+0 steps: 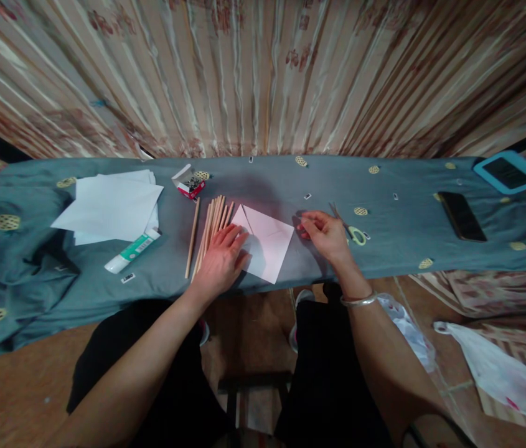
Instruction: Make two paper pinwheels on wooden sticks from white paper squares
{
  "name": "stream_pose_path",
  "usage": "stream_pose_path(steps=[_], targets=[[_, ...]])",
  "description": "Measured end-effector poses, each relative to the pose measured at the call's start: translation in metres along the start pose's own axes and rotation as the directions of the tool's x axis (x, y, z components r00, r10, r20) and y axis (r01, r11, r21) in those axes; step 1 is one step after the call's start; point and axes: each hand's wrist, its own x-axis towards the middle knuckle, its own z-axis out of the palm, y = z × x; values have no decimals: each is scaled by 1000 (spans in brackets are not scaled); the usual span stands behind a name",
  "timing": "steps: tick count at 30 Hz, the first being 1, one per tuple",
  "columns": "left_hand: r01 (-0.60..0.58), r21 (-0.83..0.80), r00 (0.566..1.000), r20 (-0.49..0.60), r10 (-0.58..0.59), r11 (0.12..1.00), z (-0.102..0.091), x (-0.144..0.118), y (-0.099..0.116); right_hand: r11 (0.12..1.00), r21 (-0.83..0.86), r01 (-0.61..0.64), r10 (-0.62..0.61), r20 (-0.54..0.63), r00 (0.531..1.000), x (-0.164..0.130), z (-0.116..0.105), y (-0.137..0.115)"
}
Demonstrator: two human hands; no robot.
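A square of pale folded paper lies on the cloth in front of me, with crease lines and a folded flap on its left part. My left hand rests open at its left edge, fingers apart, partly over a bundle of thin wooden sticks. Just off the paper's right corner is my right hand, fingers loosely bent and somewhat apart, with nothing visible in them. Scissors with light green handles lie right of that hand. One separate wooden stick lies left of the bundle.
White paper sheets and a green-and-white glue tube lie on the left. Behind the sticks stands an open red box of small metal pieces. A black phone and a blue-framed device are far right. A curtain hangs behind.
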Motion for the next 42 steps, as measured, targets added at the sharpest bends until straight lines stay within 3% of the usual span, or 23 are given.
stream_pose_path(steps=[4,9,12,15,17,19,22,26,42], targets=[[-5,12,1000,7,5,1000,8,-3,8,944,269,-192,166,115,979,-14,3,-13],[6,-8,1000,16,-6,1000,19,-3,19,929,327,-170,120,166,979,-16,3,-19],[-7,-66,1000,28,9,998,21,2,25,978,202,-41,28,67,997,-11,-7,-14],[-25,-99,999,39,29,995,21,7,31,974,-175,143,-168,-133,977,-12,-14,-11],[-36,-89,998,55,41,995,21,10,34,880,-400,256,-324,-113,939,-17,-10,-13],[-49,-72,996,70,54,996,20,11,36,810,-476,343,-379,22,925,-23,1,-14],[-66,-63,994,85,71,996,19,10,35,726,-578,372,-358,144,922,-31,23,-12],[-85,-54,991,100,90,995,18,10,34,672,-663,330,-295,168,940,-32,39,-2],[-134,-20,990,41,135,991,17,9,31,662,-690,293,-213,201,956,-28,31,-5]])
